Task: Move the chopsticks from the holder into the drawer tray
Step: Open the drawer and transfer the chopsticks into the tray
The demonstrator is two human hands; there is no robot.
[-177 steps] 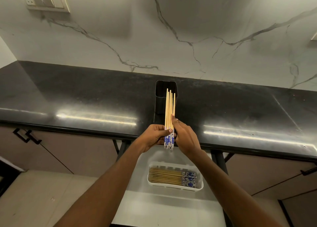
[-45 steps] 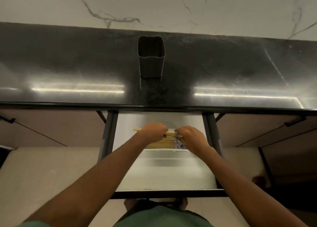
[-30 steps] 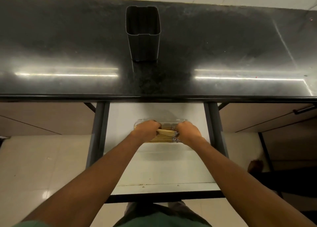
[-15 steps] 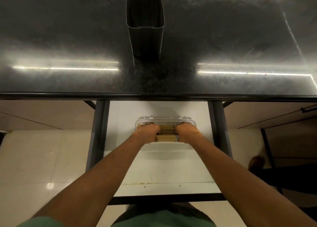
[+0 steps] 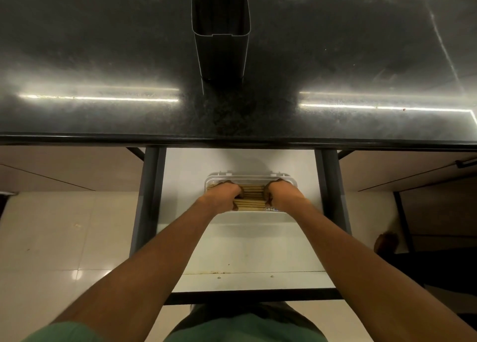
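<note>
In the head view, the dark holder [image 5: 220,32] stands upright on the far middle of the black table [image 5: 103,57]. No sticks rise from its mouth, though its inside is too shadowed to see to the bottom. Below the table's near edge the drawer [image 5: 245,251] is pulled open, and the white tray [image 5: 245,178] sits in its far half.

The chopsticks [image 5: 251,197] lie flat in the tray, running left to right in a close stack that fills the stretch between the two hands. The left hand [image 5: 224,196] covers the bundle's left end and the right hand [image 5: 282,196] covers its right end. Each grip is curled down around the sticks, knuckles up, with the fingertips hidden under or behind them. A scrap of blue pattern shows at the near side of the right hand. I cannot tell whether the held sticks already rest fully on those beneath.

The step in hand looks like the set-down, the last part of the move into the tray. With the holder seemingly empty, the task appears close to done.

The next move probably calls for both grips to loosen together. The hands would then lift straight up, so that no stick gets dragged over the tray's wall. Being round and light, the sticks may roll or skew if one end is let go first.
</note>
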